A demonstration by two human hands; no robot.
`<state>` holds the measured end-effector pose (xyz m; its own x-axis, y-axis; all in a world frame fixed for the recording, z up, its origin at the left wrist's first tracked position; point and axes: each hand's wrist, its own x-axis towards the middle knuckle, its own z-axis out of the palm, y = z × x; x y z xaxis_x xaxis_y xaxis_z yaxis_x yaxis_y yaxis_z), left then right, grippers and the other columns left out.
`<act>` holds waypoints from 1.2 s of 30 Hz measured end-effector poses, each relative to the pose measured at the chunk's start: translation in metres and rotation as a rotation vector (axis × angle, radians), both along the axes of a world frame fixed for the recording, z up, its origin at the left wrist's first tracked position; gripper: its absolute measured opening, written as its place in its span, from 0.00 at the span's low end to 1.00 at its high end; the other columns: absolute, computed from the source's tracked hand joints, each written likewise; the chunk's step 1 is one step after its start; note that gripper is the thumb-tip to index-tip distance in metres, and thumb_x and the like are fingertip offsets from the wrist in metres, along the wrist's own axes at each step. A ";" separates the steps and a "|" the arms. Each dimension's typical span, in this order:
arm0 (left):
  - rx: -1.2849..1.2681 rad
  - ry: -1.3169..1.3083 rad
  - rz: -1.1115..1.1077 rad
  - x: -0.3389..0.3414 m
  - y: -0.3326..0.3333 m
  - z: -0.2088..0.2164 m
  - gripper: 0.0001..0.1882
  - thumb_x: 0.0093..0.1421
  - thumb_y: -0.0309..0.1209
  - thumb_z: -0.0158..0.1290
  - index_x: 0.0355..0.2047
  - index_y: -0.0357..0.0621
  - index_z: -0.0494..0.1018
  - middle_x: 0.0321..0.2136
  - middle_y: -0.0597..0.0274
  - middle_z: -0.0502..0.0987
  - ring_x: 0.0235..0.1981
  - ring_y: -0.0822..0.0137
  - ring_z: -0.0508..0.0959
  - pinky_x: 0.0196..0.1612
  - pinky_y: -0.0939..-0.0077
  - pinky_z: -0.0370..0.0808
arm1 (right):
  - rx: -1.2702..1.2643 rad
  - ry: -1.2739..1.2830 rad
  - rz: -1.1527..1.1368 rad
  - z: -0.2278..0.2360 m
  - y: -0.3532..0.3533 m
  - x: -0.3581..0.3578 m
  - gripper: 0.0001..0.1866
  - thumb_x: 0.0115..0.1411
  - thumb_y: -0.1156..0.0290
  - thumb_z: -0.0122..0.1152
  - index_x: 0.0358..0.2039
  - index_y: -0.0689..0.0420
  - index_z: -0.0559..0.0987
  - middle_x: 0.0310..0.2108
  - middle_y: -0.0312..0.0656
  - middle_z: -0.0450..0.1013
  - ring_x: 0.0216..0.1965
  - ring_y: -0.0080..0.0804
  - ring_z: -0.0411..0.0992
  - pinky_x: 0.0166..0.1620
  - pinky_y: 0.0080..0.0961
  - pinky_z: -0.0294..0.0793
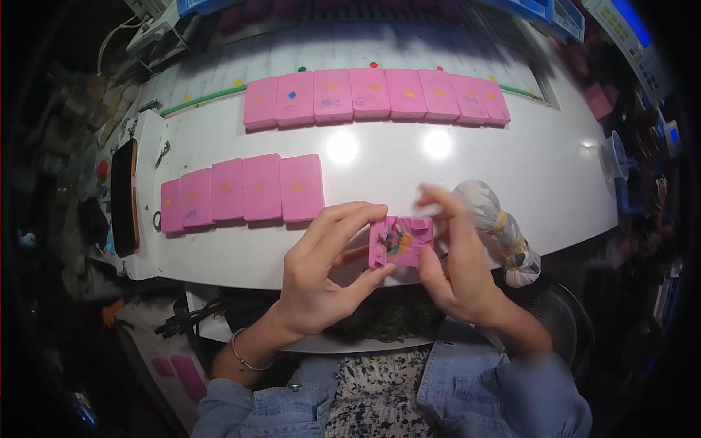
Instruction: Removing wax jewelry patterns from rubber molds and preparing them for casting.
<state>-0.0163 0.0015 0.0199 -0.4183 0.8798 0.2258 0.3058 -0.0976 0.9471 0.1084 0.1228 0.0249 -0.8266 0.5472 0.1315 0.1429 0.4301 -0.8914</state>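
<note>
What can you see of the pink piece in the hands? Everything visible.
The pink piece is small and roughly rectangular, with a recessed, uneven face upward and raised edges. It looks rubbery or plastic; yellow, green and dark patches mark its middle. It sits over the white table's near edge. The left hand grips its left end; the right hand's thumb appears to touch its right side.

A workshop, by the look of it, set up for handwork
Matching pink blocks (370, 98) lie in rows on a white tabletop (533, 157), at twelve and between nine and ten o'clock; a similar, smaller pink piece (404, 252) is held near the dial's centre. A machine panel (626, 42) with keys and blue screen stands at two, a blue plastic bin (568, 20) around one-thirty.
</note>
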 end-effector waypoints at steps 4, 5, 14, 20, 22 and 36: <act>0.001 -0.039 0.009 -0.002 -0.001 0.000 0.26 0.46 0.20 0.59 0.48 0.40 0.68 0.46 0.57 0.67 0.47 0.65 0.72 0.43 0.74 0.79 | 0.718 0.423 0.121 -0.002 0.007 -0.004 0.21 0.42 0.77 0.57 0.42 0.59 0.74 0.40 0.44 0.68 0.40 0.39 0.65 0.40 0.32 0.65; 0.007 -0.065 -0.002 -0.003 -0.002 -0.001 0.26 0.46 0.20 0.59 0.48 0.40 0.68 0.46 0.57 0.67 0.46 0.65 0.72 0.42 0.74 0.79 | 0.685 0.390 0.225 -0.008 0.007 -0.003 0.17 0.39 0.75 0.59 0.35 0.58 0.76 0.36 0.40 0.69 0.36 0.34 0.67 0.38 0.31 0.64; 0.007 -0.088 -0.001 -0.006 -0.001 -0.002 0.26 0.45 0.20 0.59 0.47 0.40 0.69 0.45 0.58 0.68 0.46 0.66 0.72 0.42 0.74 0.79 | 0.690 0.285 0.227 -0.001 0.005 -0.013 0.16 0.40 0.74 0.62 0.32 0.60 0.73 0.29 0.38 0.70 0.29 0.33 0.67 0.36 0.29 0.64; -0.018 -0.129 0.017 -0.006 0.000 -0.001 0.25 0.45 0.19 0.58 0.47 0.40 0.69 0.45 0.58 0.68 0.46 0.67 0.72 0.43 0.74 0.79 | 0.621 0.317 0.156 -0.009 0.004 -0.009 0.18 0.40 0.78 0.62 0.35 0.62 0.73 0.30 0.39 0.70 0.31 0.35 0.67 0.37 0.30 0.65; -0.029 -0.122 0.012 -0.005 0.000 0.000 0.25 0.46 0.19 0.58 0.47 0.40 0.69 0.45 0.58 0.68 0.47 0.67 0.72 0.43 0.74 0.78 | 0.621 0.306 0.176 -0.006 0.005 -0.010 0.18 0.40 0.78 0.62 0.36 0.62 0.73 0.30 0.39 0.70 0.31 0.35 0.67 0.37 0.30 0.65; -0.045 -0.605 -0.111 -0.014 -0.007 -0.007 0.28 0.47 0.14 0.57 0.50 0.36 0.64 0.48 0.60 0.64 0.52 0.65 0.67 0.53 0.71 0.72 | 0.317 0.372 0.409 -0.011 0.017 0.004 0.14 0.41 0.79 0.66 0.31 0.55 0.78 0.31 0.38 0.67 0.33 0.36 0.65 0.39 0.30 0.66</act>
